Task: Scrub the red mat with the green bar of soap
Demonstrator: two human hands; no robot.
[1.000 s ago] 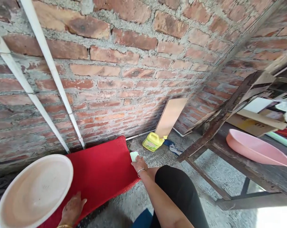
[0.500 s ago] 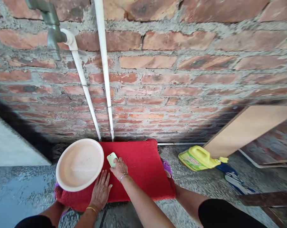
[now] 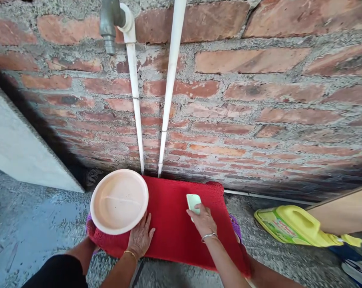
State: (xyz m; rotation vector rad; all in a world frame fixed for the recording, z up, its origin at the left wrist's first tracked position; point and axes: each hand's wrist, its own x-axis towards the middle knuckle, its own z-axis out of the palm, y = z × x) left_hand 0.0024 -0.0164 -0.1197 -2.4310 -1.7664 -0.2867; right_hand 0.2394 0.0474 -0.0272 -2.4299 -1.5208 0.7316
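My right hand [image 3: 203,220] is closed around a pale green, smooth-backed scrub brush [image 3: 193,202], held against the red mat [image 3: 169,208]. Any bristles are hidden underneath. My left hand [image 3: 140,236] lies flat on the mat's near left part, fingers stretched, close beside the basin's rim. A pale pink basin [image 3: 119,202] rests on the mat's left end, with a few dark specks inside. The mat is spread across in front of me, its left end draping down.
A yellow jug [image 3: 295,226] lies on its side on the wet concrete floor [image 3: 37,224] at right, near a blue-and-white slipper [image 3: 356,268]. Behind are a brick wall [image 3: 243,96], white pipes [image 3: 169,88] and a tap [image 3: 109,28]. A pale slab [image 3: 25,136] stands at left.
My right hand has moved the scrub brush rightward across the mat, away from the basin. My left hand stays flat near the basin. The view has turned left and shifted closer.
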